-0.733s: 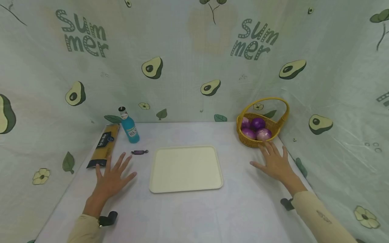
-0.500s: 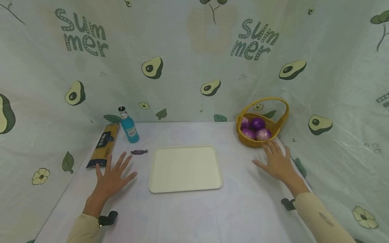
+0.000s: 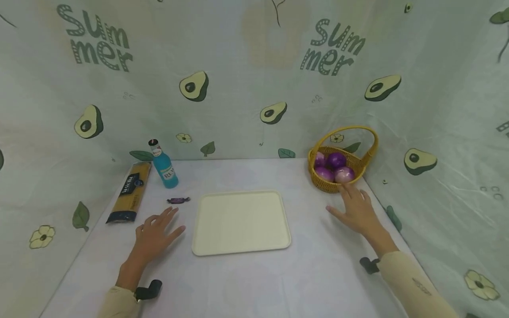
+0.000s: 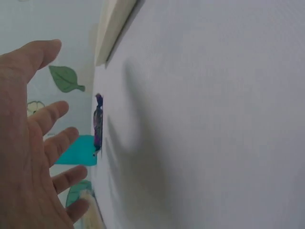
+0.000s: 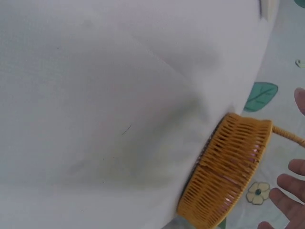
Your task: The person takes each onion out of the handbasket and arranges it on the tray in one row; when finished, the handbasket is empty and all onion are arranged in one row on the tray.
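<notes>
Both hands are off the table and holding nothing. The right hand (image 3: 358, 211) hangs just in front of the wicker basket (image 3: 332, 183), fingers loosely spread, fingertips close to the near rim — in the right wrist view the basket (image 5: 228, 176) sits just beside the fingertips (image 5: 290, 200), not touching. Inside the basket lie purple onions (image 3: 336, 167), piled together; the nearest one (image 3: 344, 175) is right behind that rim.

To the left of the basket is the cream tray (image 3: 241, 247), and beyond the tray's left edge hovers the left hand (image 3: 155, 232), fingers slack and parted, gripping nothing. A small wrapped candy (image 3: 178, 200) lies just past it; the left wrist view shows the candy (image 4: 98, 121) apart from the fingers (image 4: 57, 143).

The risk, as I judge it: the basket is light and stands near the table's back corner — a reach that catches the rim or the arched handle (image 3: 358, 132) could tip it and spill the round onions, which would roll.
</notes>
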A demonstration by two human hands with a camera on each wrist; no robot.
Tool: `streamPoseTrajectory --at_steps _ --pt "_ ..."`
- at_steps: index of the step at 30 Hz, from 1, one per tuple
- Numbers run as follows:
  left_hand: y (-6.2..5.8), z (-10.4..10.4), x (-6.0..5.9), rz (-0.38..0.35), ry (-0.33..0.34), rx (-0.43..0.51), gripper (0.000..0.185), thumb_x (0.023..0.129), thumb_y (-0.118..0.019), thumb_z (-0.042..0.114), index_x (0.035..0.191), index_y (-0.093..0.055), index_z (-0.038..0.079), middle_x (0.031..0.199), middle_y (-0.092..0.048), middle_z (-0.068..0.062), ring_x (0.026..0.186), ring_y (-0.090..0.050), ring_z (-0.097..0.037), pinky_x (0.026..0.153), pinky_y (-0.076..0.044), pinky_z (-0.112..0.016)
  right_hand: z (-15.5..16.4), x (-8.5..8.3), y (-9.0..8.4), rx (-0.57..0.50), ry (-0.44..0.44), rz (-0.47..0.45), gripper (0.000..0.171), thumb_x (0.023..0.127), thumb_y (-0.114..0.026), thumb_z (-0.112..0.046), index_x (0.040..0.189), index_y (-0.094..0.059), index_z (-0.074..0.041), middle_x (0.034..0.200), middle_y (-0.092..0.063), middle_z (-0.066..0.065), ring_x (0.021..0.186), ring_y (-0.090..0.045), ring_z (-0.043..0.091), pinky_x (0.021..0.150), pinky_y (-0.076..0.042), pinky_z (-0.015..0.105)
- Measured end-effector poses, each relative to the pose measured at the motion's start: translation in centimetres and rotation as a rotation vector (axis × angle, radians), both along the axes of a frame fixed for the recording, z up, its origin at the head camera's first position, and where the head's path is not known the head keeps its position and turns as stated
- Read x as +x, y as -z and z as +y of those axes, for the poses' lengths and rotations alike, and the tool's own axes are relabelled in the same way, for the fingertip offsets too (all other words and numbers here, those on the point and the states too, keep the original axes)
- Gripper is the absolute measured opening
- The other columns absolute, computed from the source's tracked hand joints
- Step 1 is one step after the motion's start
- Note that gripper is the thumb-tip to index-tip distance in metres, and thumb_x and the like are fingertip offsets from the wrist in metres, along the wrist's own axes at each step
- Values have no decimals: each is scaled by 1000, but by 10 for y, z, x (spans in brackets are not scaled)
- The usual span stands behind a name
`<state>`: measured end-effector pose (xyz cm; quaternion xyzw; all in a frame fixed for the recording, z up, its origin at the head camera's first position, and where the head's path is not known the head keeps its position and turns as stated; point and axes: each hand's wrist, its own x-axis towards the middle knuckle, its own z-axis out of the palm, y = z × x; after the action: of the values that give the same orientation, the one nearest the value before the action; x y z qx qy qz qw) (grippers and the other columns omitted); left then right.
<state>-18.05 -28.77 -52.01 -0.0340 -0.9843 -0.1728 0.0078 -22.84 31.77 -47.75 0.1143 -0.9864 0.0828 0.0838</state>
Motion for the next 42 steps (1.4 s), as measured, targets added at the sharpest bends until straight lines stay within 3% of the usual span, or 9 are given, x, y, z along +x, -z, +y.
streamPoseTrajectory --at_steps 8,14,19,24,29,35,42 --pt "13 14 -19 -30 39 137 79 96 -50 64 159 -29 20 161 -31 -15 136 -28 -49 99 -23 -74 3 -14 3 -68 -13 51 90 96 -64 -49 156 -24 4 157 -27 29 140 -27 48 112 -20 65" --pt "30 13 -11 -47 34 183 76 97 -51 63 158 -32 22 159 -35 -12 137 -28 -47 102 -22 -71 3 -19 5 -120 12 -10 86 96 -64 -49 154 -28 4 155 -28 31 138 -29 52 112 -23 65" --pt "32 13 -8 -36 15 234 68 97 -51 60 156 -37 28 155 -41 -12 136 -28 -46 102 -21 -71 5 -29 2 -141 23 11 72 95 -69 -38 146 -41 5 149 -37 31 133 -37 52 109 -29 65" --pt "32 14 -10 -45 27 245 65 98 -51 59 155 -39 31 153 -45 -11 137 -27 -47 102 -19 -72 9 -41 -3 -148 17 16 67 95 -69 -35 141 -45 7 146 -40 31 129 -40 54 107 -31 66" --pt "38 14 -11 4 31 241 59 99 -55 54 152 -43 33 149 -51 -8 135 -31 -44 101 -20 -69 10 -53 -9 -133 21 -18 74 97 -67 -38 145 -38 10 148 -35 34 132 -35 55 109 -27 66" --pt "45 16 -8 47 61 210 57 97 -56 55 150 -47 36 146 -55 -1 131 -36 -37 101 -21 -66 11 -68 -15 -148 33 -36 70 97 -67 -35 142 -40 12 144 -38 36 131 -36 54 109 -28 65" --pt "42 18 -8 36 72 207 55 98 -54 56 149 -48 38 147 -54 4 132 -34 -34 104 -18 -63 13 -79 -18 -157 42 -90 74 100 -61 -38 145 -35 14 146 -35 37 134 -33 53 110 -27 66"
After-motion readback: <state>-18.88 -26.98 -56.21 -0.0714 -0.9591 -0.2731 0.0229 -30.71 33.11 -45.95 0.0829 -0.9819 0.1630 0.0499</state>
